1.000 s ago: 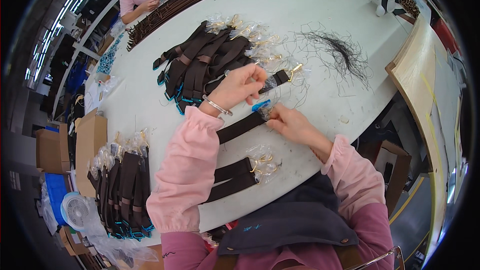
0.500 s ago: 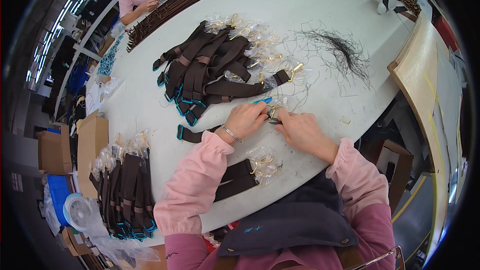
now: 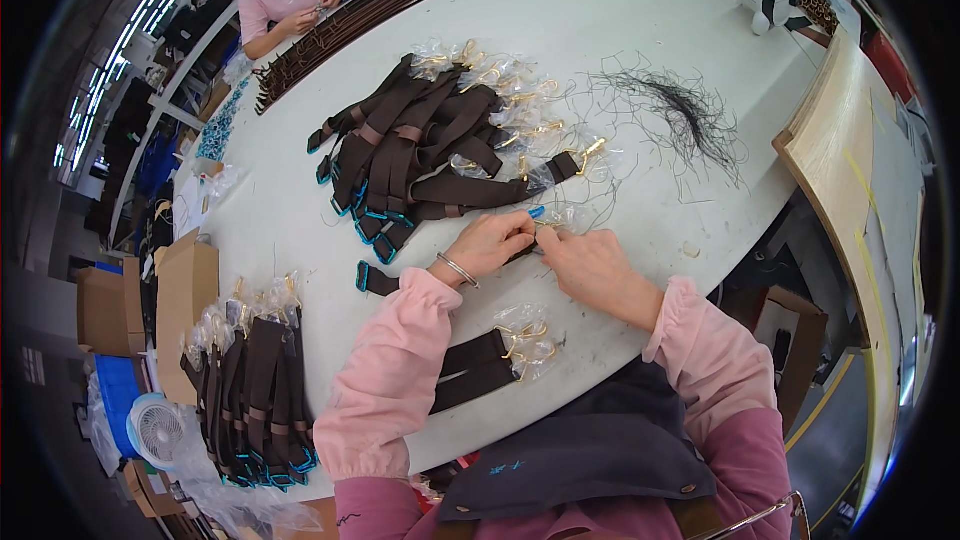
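a worker's left hand [image 3: 490,245] and right hand [image 3: 592,264] are clenched at the clip end of one dark strap [image 3: 378,281] toward the front edge of the worktop [image 3: 640,325], fingers hiding exactly what each pinches. the step looks like close fingertip work; the next move seems to call for a steady left grip and fine right-hand control. counted: two straps [image 3: 480,351] by the front edge, one thread tangle [image 3: 690,120] toward the right; one heap [image 3: 400,140] and one left-edge bundle [image 3: 262,370] overlap beyond count.

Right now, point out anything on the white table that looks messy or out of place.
A tangle of dark threads lies loose on the white table, right of the brown straps; stray strands sprawl outward.
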Demonstrator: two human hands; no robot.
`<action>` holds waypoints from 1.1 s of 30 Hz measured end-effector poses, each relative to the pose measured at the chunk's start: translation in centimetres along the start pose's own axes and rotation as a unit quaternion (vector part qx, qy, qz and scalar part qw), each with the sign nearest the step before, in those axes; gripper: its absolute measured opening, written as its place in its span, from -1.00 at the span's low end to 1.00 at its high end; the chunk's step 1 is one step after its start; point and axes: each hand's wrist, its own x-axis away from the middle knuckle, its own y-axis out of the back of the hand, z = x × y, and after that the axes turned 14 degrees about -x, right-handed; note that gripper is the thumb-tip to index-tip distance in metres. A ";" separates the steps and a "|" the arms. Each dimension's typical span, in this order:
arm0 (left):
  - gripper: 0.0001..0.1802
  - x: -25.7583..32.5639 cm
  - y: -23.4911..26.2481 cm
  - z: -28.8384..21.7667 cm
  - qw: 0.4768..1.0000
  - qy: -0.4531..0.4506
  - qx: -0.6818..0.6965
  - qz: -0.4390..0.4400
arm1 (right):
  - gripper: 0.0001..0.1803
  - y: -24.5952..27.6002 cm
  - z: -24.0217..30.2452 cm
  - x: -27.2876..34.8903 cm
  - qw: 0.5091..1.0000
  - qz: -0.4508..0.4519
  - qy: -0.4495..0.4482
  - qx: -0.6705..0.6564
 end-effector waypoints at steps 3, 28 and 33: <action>-0.85 0.0 0.0 0.2 1.000 -0.007 -0.008 0.000 | -0.80 -0.2 -0.1 -0.1 1.000 -0.004 0.021 0.010; -0.80 13.6 10.6 0.4 0.969 0.200 0.136 0.051 | -0.70 6.3 -4.3 -2.8 0.900 0.076 -0.211 -0.374; -0.80 17.1 9.4 0.9 0.938 0.258 0.197 0.121 | -0.71 4.7 -2.6 -2.1 0.886 0.161 -0.209 -0.382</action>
